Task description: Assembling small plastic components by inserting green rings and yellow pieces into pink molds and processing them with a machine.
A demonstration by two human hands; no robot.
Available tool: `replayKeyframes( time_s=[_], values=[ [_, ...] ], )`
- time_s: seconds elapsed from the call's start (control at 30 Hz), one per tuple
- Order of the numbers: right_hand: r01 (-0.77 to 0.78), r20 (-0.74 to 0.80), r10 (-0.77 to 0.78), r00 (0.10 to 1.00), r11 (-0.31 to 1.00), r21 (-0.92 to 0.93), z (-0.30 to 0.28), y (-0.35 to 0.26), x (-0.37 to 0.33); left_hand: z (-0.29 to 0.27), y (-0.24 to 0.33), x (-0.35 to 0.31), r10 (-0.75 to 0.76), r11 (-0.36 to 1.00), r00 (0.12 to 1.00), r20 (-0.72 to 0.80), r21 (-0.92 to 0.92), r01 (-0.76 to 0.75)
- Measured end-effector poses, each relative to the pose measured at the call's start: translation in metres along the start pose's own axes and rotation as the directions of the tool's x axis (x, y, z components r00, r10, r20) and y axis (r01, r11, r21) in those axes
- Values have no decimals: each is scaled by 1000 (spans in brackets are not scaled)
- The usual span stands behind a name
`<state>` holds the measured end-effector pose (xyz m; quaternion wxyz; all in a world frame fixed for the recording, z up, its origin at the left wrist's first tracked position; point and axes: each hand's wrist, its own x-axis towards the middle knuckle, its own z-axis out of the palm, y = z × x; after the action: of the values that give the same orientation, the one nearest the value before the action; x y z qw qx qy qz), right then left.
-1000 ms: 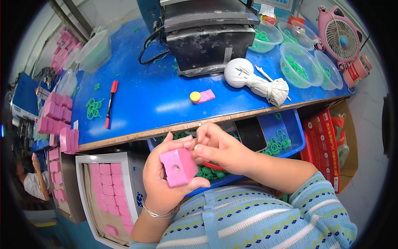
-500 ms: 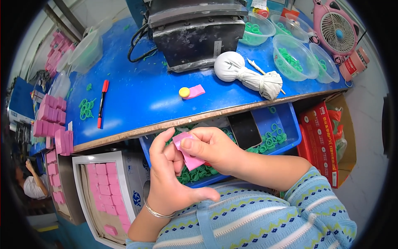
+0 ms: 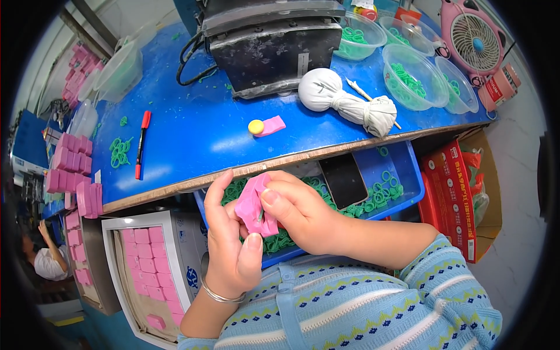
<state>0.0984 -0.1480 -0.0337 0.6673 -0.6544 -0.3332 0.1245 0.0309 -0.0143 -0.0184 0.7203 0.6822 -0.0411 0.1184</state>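
Note:
In front of my body, both hands hold a pink rubber mold [image 3: 249,203]. Its near end gapes, and a small green bit shows in the gap. My left hand [image 3: 227,262], with a bangle at the wrist, supports it from the left, thumb at its lower end. My right hand [image 3: 303,213] grips the right side, thumb on top. Below them a blue tray [image 3: 413,175] holds many green rings [image 3: 382,192] and a dark phone [image 3: 344,182]. On the blue table [image 3: 204,128] lie a pink strip [image 3: 273,125] and a yellow round piece [image 3: 255,126].
A black machine [image 3: 274,52] stands at the back, beside a white cloth bundle [image 3: 350,102]. Clear bowls [image 3: 414,99] and a pink fan [image 3: 475,41] are at right. A red marker [image 3: 143,143] and stacked pink molds [image 3: 73,160] lie left; a person's arm [image 3: 51,242] shows far left.
The pink mold has turned and its near end now gapes, showing green inside. My left thumb has come in against its lower end. The view has shifted slightly.

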Motion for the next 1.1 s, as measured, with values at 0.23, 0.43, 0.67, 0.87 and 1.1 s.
replayKeyframes(
  time_s=[0.23,0.43,0.67,0.87,1.1],
  values=[
    [89,-81,-99,992,989,-117,8,10,-11,5,15,5,-50,939,998,-35,338,59],
    [180,-40,-192,981,961,-208,5,5,-10,2,18,5,-138,920,985,-104,355,166],
    [207,-46,-212,976,974,-96,-1,3,-9,-4,17,3,-154,977,987,-51,141,160],
    [-69,-82,96,992,958,279,-2,-7,-6,-13,7,6,-49,988,997,61,151,39],
    [-322,-12,442,897,671,668,4,-12,-1,-12,-12,9,-82,955,996,-23,-288,72]
  ],
)
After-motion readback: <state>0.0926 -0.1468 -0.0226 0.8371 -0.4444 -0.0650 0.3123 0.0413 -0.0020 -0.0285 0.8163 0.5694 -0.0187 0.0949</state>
